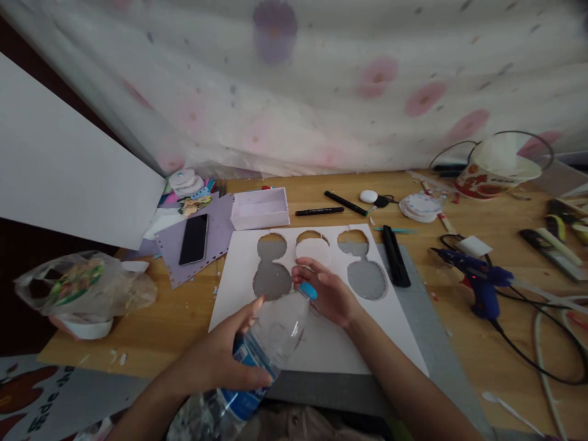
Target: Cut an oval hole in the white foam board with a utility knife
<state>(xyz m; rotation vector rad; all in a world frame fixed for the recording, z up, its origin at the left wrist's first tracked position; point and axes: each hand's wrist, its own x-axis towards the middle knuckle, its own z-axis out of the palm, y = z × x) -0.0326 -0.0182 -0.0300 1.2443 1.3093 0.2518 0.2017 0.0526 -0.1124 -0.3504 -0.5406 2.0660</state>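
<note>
My left hand (220, 355) is wrapped around a clear plastic water bottle (280, 324) with a blue label. The bottle is tilted, its blue cap (308, 291) pointing up and to the right. Beside the cap is my right hand (328, 291), its fingers loosely extended and apart; part of the thumb side is hidden. Under both hands lies a white foam board (248, 318) with several rounded openings cut through it. One white cut piece (313, 250) shows in the middle opening, partly behind my fingers.
A grey cutting mat (422, 312) lies beneath the board. On the right are a blue glue gun (482, 285) with cables and a paper bucket (493, 168). Leftward, a phone (193, 239) rests on purple card, near a white box (260, 208) and a plastic bag (82, 285).
</note>
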